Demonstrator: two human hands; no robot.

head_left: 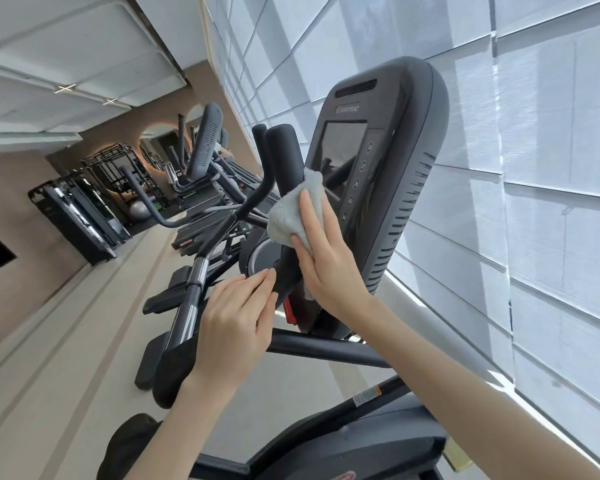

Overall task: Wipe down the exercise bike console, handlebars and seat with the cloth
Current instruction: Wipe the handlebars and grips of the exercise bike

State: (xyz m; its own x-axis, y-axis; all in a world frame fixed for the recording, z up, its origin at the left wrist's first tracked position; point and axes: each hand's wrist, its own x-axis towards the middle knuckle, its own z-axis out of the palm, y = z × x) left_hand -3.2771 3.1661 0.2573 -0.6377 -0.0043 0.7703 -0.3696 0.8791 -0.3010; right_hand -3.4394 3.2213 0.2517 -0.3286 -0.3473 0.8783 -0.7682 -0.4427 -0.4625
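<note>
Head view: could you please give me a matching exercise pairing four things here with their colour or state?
Things:
1 cloth
2 left hand
3 console screen
4 right hand

States:
a dark, unlit
b presses the cloth
c light grey, on the handlebar
d bare, touching the handlebar lower down

Pairs: 1-c; 2-d; 3-a; 4-b

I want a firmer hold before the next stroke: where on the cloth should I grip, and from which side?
Grip the cloth at its middle, where it wraps the handlebar, coming from the console side, where the right hand lies flat. The bar is round, so curled fingers could clamp cloth against it; the loose bunch opposite would likely slip.
</note>
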